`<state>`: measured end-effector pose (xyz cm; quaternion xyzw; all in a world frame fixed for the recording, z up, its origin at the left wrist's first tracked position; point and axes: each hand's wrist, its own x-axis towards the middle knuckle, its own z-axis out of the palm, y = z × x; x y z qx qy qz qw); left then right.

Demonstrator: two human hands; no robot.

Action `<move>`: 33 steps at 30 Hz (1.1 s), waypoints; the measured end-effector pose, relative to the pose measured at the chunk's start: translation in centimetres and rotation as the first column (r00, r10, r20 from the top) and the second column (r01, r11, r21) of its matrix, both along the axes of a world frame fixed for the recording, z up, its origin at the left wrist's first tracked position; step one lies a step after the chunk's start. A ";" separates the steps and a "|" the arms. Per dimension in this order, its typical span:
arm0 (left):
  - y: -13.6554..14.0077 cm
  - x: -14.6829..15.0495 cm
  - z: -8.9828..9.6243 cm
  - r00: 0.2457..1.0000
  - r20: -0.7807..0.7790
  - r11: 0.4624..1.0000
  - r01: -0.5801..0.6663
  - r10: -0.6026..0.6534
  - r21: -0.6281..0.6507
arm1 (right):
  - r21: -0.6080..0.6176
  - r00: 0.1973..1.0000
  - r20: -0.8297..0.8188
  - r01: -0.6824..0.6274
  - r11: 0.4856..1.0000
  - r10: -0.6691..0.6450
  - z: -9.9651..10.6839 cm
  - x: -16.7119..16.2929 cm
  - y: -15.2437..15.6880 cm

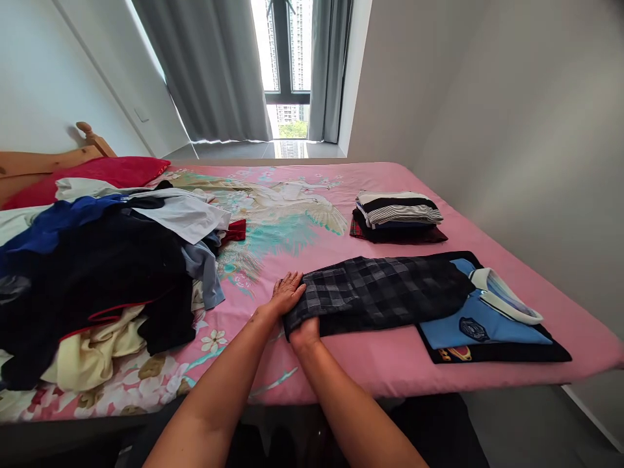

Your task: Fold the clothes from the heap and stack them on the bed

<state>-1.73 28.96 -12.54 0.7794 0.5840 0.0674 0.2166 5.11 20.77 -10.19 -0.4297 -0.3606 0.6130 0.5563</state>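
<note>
A black-and-grey plaid garment [375, 289] lies stretched lengthwise across the front of the bed, its right end over a light blue polo shirt [451, 323]. My left hand [288, 292] rests flat on the garment's left end, with its fingers extended. Just in front of it, my right hand [306, 334] reaches into or under the same end, and the cloth hides its fingers. The polo shirt has a white collar and a dark badge. Beneath it is a black garment [517, 353] with a coloured print.
A large loose heap of clothes [117, 260] covers the bed's left side, near a red pillow [117, 172]. Folded clothes form a stack [400, 214] at the back right. The bed has a pink floral sheet [312, 250]. Grey curtains [209, 65] frame the window behind.
</note>
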 end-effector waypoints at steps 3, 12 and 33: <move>-0.5 -0.1 -0.1 0.999 -0.030 0.999 0.025 -0.024 0.032 | -0.224 0.945 -0.307 0.046 0.973 -0.115 -0.8 0.7 -4.4; -5.7 1.3 0.9 0.987 -0.144 0.935 0.120 -0.075 0.335 | 0.083 0.967 0.233 -0.128 0.988 0.105 3.8 6.8 -7.0; -7.4 -1.6 1.6 0.574 0.529 0.776 -0.527 0.625 -0.345 | 0.207 0.496 0.852 -0.023 0.978 -0.168 -2.2 16.9 5.5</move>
